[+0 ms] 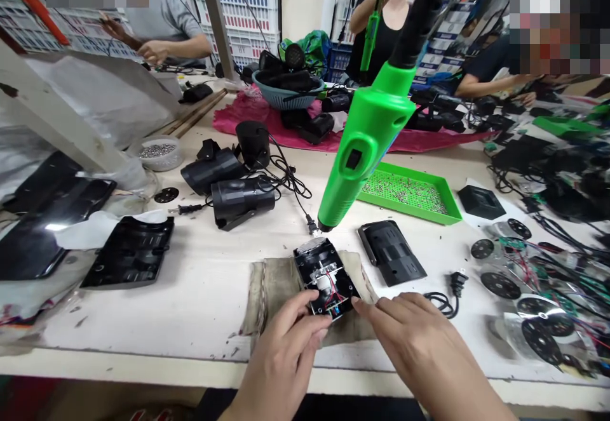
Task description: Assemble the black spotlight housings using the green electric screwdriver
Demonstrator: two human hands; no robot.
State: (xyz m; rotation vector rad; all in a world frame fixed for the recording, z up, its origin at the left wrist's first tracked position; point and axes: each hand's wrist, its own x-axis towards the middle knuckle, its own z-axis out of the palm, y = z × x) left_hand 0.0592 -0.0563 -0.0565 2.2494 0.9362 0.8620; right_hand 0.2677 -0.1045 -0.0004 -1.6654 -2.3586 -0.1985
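An open black casing half (325, 275) with a small motor and red wires inside lies on a worn cloth pad (272, 289) at the table's near edge. My left hand (286, 351) rests at its near left corner, fingers loosely curled and touching the casing's edge. My right hand (419, 345) lies flat to the right, fingers stretched toward the casing's near right corner. A green electric screwdriver (366, 135) hangs from above, its tip just over the casing's far end. Neither hand touches it.
A black cover (393, 253) lies right of the casing, a green screw tray (410, 193) behind it. Black lamp housings (233, 186) with cords sit centre left, black shells (128, 253) at left, discs and wired parts (524, 281) at right. Other people work along the far side.
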